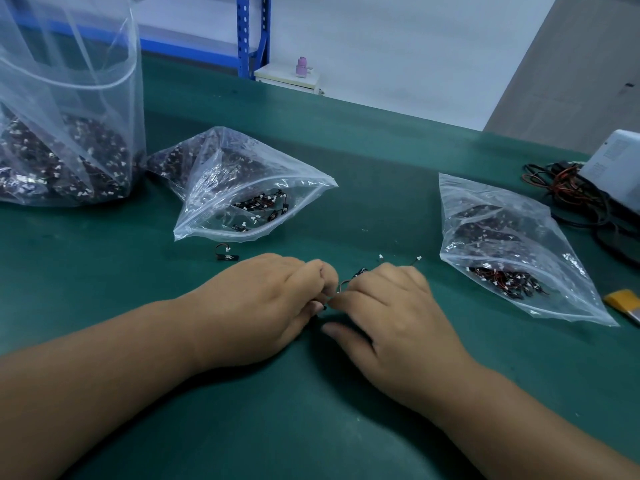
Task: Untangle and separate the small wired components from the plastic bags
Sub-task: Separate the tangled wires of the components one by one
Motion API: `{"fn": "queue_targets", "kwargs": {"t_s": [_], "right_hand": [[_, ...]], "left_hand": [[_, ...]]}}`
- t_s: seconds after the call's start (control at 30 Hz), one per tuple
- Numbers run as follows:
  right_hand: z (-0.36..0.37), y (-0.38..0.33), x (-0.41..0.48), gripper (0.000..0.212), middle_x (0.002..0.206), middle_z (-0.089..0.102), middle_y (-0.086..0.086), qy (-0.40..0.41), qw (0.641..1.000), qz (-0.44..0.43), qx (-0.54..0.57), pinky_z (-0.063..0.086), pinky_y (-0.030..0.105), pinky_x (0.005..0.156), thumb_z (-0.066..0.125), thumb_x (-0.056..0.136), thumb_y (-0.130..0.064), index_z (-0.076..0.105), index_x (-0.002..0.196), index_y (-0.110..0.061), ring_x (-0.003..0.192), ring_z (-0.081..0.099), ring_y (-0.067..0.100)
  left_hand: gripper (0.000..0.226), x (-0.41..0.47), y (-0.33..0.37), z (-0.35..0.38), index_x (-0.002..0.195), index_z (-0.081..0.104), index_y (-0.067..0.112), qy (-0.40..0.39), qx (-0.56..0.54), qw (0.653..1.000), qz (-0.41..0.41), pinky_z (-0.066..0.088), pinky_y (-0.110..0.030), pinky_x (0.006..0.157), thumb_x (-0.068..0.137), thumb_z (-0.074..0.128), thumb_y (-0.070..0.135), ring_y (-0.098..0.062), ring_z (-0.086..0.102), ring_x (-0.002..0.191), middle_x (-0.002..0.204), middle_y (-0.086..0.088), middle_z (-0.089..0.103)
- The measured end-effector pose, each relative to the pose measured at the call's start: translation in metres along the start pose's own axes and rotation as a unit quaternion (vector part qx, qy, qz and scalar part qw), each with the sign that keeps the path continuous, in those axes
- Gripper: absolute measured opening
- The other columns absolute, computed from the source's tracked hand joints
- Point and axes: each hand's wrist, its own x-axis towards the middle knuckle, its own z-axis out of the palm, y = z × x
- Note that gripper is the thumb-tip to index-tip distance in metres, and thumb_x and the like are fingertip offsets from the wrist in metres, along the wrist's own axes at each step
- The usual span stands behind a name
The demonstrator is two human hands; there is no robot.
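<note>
My left hand and my right hand meet at the middle of the green mat, fingers curled. Between them they pinch a small tangle of wired components; thin wires with white plugs stick out past my right knuckles. One separate wired component lies on the mat just above my left hand. An open clear zip bag with dark components lies behind it. A second zip bag of components lies at the right. A tall clear bag full of them stands at far left.
A bundle of black and red cables and a white device sit at the right edge. A yellow-handled tool lies beside the right bag. Beyond the table's far edge stand a blue rack and a pink bottle.
</note>
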Motion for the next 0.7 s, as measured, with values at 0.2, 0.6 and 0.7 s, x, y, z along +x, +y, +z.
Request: {"fn": "queue_targets", "kwargs": {"t_s": [0.2, 0.6, 0.7], "right_hand": [[0.004, -0.007, 0.004, 0.029, 0.078, 0.062, -0.001, 0.033, 0.999, -0.02, -0.038, 0.046, 0.044, 0.068, 0.053, 0.099, -0.034, 0.072, 0.084, -0.016, 0.073, 0.056, 0.027], [0.001, 0.006, 0.0, 0.014, 0.075, 0.059, -0.002, 0.051, 0.999, -0.005, 0.017, 0.041, 0.04, 0.073, 0.068, 0.084, -0.018, 0.063, 0.072, -0.013, 0.074, 0.055, 0.027], [-0.002, 0.011, -0.001, 0.017, 0.073, 0.058, -0.002, 0.078, 0.996, -0.004, 0.036, 0.038, 0.039, 0.07, 0.075, 0.077, -0.01, 0.059, 0.07, -0.014, 0.071, 0.053, 0.027]], "left_hand": [[0.018, 0.001, 0.002, 0.0, 0.094, 0.047, 0.016, 0.01, -0.007, 1.0, 0.017, 0.042, -0.037, 0.063, 0.087, 0.062, 0.01, -0.021, 0.048, 0.066, 0.077, 0.003, 0.057], [0.023, -0.001, 0.002, -0.001, 0.107, 0.043, 0.026, -0.006, 0.009, 1.0, 0.011, 0.049, -0.033, 0.073, 0.088, 0.055, 0.024, -0.017, 0.055, 0.074, 0.084, 0.007, 0.062], [0.019, -0.001, 0.001, 0.0, 0.108, 0.045, 0.024, -0.006, 0.014, 1.0, 0.013, 0.052, -0.037, 0.072, 0.09, 0.051, 0.025, -0.019, 0.057, 0.074, 0.084, 0.006, 0.063]]}}
